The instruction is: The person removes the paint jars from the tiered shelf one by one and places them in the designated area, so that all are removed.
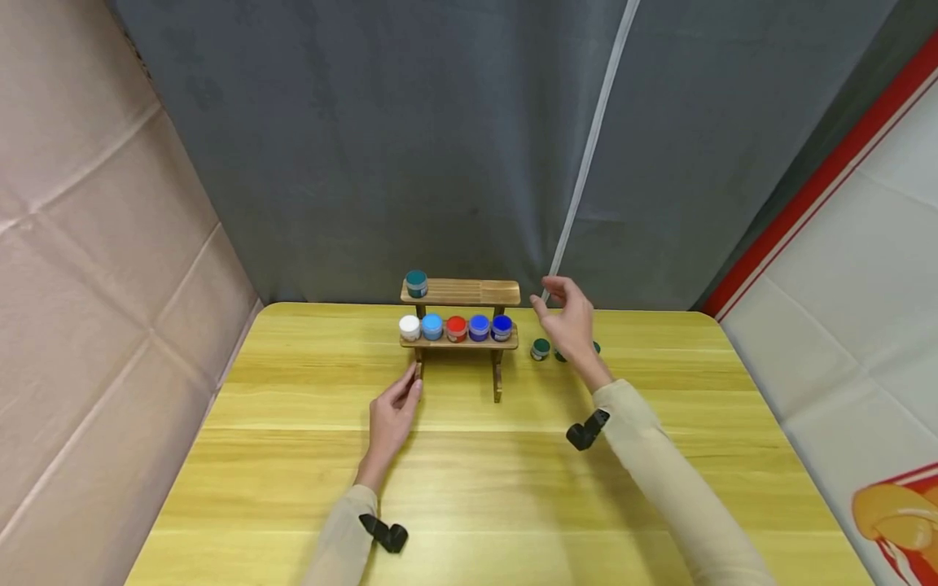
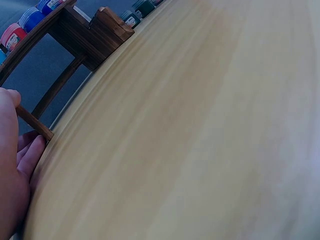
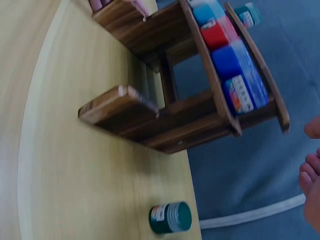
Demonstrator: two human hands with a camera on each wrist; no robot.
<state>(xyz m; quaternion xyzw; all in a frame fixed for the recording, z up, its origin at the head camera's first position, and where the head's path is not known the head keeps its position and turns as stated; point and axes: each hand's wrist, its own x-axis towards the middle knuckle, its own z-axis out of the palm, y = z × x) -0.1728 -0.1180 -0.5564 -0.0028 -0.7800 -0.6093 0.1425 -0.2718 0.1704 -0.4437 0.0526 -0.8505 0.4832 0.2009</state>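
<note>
The left hand [image 1: 392,419] pinches the left leg of the two-tier wooden rack [image 1: 462,290] between thumb and fingers; the left wrist view shows this leg up close. On the rack's upper tier, at its left end, stands a teal paint jar [image 1: 417,284]; along its lower tier run white [image 1: 409,328], light blue [image 1: 432,327], red [image 1: 457,329], violet-blue [image 1: 479,328] and dark blue [image 1: 501,328] jars. The right wrist view adds the dark blue jar's printed label, unreadable. Right of the rack, the right hand [image 1: 570,325] hovers, thumb and fingers spread apart, nothing visible between them. It partly hides the dark green jars [image 1: 540,350] beside the rack in the head view; the left wrist view shows them in a row.
</note>
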